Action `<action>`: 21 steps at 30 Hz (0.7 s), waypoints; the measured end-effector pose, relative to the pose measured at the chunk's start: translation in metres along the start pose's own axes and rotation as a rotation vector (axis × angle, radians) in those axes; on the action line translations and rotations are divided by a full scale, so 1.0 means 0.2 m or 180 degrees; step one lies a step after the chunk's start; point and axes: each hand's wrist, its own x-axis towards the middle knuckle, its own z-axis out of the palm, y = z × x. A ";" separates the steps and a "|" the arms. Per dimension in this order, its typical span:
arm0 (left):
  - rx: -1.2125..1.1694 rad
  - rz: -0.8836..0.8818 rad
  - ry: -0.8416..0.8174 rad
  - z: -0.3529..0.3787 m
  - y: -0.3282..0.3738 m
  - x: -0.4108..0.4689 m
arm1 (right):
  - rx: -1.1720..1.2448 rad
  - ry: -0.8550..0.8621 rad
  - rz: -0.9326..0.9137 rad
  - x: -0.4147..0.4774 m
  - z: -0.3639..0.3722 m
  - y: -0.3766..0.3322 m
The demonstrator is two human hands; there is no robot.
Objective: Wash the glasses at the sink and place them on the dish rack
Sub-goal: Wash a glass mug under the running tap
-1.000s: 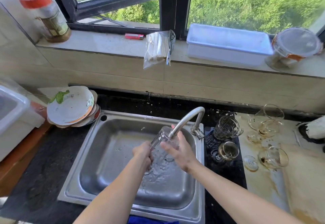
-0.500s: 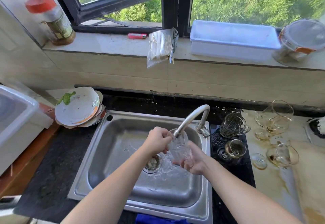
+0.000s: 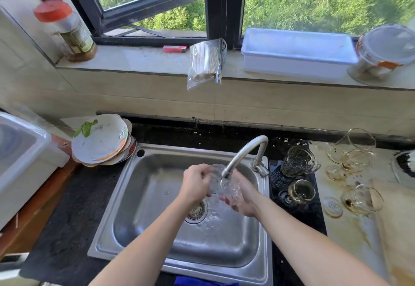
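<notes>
Rinsing is the step in hand: the clear ribbed drinking glass [image 3: 221, 182] sits tilted right under the spout of the curved steel tap [image 3: 244, 150], above the stainless steel sink [image 3: 157, 195], and water is streaming into it. The left hand [image 3: 196, 183] pinches the rim with curled fingers; the right hand [image 3: 243, 200] cups the base from below, fingers wrapped round it. Water splashes across the basin floor around the round drain strainer [image 3: 196, 210]. The next move, by the look of it, calls for tipping the water out with a firm two-handed hold on the wet glass, then carrying it to the rack, which cannot be clearly made out here. Plenty waits: a clear patterned glass mug [image 3: 297, 161] looks empty, a small glass cup [image 3: 301, 191] holds yellowish dregs, and the stained glass cups [image 3: 361, 199] on the pale bench [image 3: 359, 240] carry brown residue. Left of the sink, stacked white plates [image 3: 101, 141] hold a green leaf scrap
</notes>
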 end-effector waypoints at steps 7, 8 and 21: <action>-0.0914 -0.0534 -0.0281 -0.02 -0.11 -0.02 | 0.0113 -0.0443 0.0034 -0.02 -0.04 -0.04; -0.1074 -0.0666 -0.0236 -0.02 -0.13 -0.01 | 0.0083 -0.0388 -0.0087 -0.02 -0.02 -0.05; -0.3311 -0.2708 0.0409 0.16 -0.13 0.01 | -0.2187 0.0814 -0.2076 -0.12 0.01 0.00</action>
